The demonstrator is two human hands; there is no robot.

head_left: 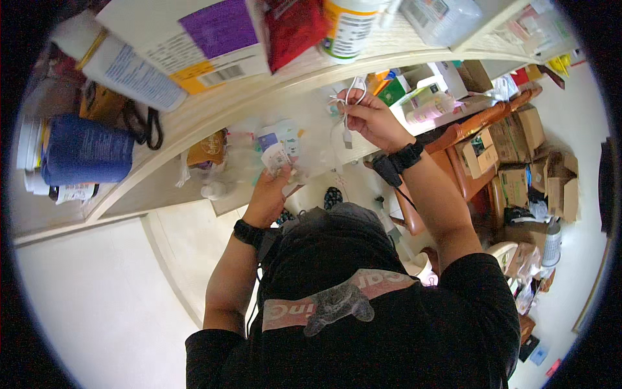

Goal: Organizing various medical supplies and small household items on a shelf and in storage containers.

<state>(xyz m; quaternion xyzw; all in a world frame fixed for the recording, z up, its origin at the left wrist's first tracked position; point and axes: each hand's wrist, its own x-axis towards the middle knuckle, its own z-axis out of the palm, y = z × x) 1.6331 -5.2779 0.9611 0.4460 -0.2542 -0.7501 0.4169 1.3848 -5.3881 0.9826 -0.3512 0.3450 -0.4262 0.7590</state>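
Note:
My left hand (270,196) grips a small packet with white and blue parts and printing (278,154); its exact kind cannot be told. Raised to the right of it, my right hand (373,120) pinches a coiled white USB cable (356,93), whose plug (348,138) hangs below the fingers. Both hands are beneath the front edge of an upper shelf (272,92). Hazy, see-through plastic (316,131) lies between and behind the hands. Left of my left hand, an orange-brown packet (208,150) rests on the lower shelf.
Above stand a white box with a purple panel (218,29), a white tube (133,73), a red pouch (294,31) and a white bottle (347,29). A blue pouch (87,148) is at far left. A wooden chair (459,138) and several cardboard boxes (515,133) stand at right.

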